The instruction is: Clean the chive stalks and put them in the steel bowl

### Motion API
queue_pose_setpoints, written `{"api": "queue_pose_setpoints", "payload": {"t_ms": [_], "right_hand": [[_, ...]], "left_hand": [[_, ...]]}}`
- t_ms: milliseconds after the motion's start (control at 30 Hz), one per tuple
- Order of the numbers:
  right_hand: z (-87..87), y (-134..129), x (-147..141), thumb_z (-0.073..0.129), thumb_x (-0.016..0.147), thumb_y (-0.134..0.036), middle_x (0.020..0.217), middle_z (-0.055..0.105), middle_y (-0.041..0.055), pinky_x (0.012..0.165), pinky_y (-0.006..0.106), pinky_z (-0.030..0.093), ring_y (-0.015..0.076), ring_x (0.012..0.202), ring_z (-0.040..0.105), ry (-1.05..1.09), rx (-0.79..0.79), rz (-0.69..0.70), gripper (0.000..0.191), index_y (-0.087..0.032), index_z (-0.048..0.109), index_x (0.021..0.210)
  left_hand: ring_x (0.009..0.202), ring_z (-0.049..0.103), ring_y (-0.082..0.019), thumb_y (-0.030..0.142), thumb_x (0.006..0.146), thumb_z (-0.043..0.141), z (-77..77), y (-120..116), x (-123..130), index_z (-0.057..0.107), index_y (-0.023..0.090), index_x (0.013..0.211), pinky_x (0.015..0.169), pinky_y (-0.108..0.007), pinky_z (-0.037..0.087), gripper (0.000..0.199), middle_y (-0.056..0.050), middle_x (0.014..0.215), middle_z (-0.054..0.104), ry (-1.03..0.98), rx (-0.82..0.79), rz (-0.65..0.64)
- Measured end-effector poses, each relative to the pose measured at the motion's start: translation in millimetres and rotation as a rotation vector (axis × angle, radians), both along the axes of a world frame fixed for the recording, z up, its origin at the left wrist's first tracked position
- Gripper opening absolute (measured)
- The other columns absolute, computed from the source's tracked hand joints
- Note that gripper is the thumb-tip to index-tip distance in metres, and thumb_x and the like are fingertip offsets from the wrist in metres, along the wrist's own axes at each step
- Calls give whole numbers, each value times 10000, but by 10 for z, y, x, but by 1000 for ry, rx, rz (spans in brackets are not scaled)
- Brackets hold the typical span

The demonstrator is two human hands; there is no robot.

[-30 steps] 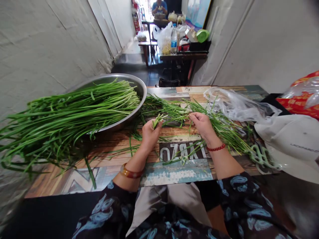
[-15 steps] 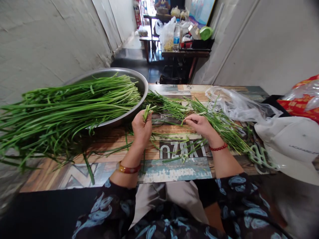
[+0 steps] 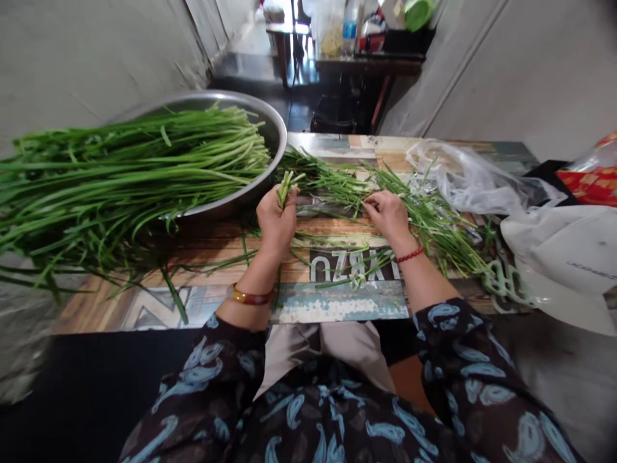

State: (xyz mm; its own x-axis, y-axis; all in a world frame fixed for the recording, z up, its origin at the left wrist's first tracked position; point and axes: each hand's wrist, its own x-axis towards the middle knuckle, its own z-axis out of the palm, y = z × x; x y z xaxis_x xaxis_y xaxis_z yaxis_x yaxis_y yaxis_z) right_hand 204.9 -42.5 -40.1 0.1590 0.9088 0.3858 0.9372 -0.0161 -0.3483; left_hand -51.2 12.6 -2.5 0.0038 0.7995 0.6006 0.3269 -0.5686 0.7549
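My left hand (image 3: 278, 217) is closed around a small bunch of garlic chives (image 3: 288, 188), whose cut pale ends stick up above the thumb. It is just right of a large metal basin (image 3: 278, 132). A thick heap of long garlic chives (image 3: 144, 164) fills that basin and hangs over its left side. My right hand (image 3: 388, 215) has its fingertips pinched together at the edge of a loose pile of chives (image 3: 342, 183). What lies between those fingertips is too small to make out. Another spread of chives (image 3: 446, 241) runs beside and behind the right hand.
Loose stalks (image 3: 332, 283) lie on the patterned tabletop (image 3: 337, 312). To the right are a clear plastic bag (image 3: 463, 173), green-handled scissors (image 3: 506, 283), a white cap (image 3: 563, 257) and a red package (image 3: 592, 183). Beyond stands another table (image 3: 366, 64) with a bottle (image 3: 350, 29).
The view has tipped downward, so the table sits higher in the picture. My right hand has moved slightly into the loose pile, its fingers bent more downward. My left hand keeps its bunch.
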Motion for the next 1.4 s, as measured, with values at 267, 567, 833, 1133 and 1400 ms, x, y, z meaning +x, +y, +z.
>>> {"api": "queue_pose_setpoints", "payload": {"t_ms": [267,567,833,1133,1400], "right_hand": [[97,4,167,364,958,-315,799,598,58,802,382,466,215,808,567,384,395,-167,261,-224,532,780],[147,-55,104,548,878,-589,638,557,0,534,270,397,145,597,489,791,187,-29,401,-225,572,712],[267,-121,-34,522,849,-695,731,614,16,606,292,456,161,659,542,908,133,68,466,-240,569,759],[336,-155,-378,528,868,-655,675,583,6,645,297,425,156,663,527,744,81,215,472,-220,587,697],[390,-177,-479,449,939,-574,697,587,21,698,306,432,165,689,550,585,184,225,446,-225,552,683]], "left_hand": [[693,579,-139,446,944,538,-52,6,33,683,184,790,694,-266,446,336,-9,702,625,14,-29,-34],[709,577,-153,458,902,584,-19,-11,22,692,174,777,707,-265,434,328,-17,709,631,1,-81,-34],[698,593,-157,442,892,593,-20,-33,42,709,169,776,699,-270,438,319,-23,702,646,5,-130,-75],[726,620,-169,431,831,648,89,-206,132,728,123,862,707,-277,470,319,-40,786,700,30,-482,-599],[552,337,-83,460,808,657,93,-249,163,486,158,579,516,-225,285,415,41,561,395,181,-519,-715]]}}
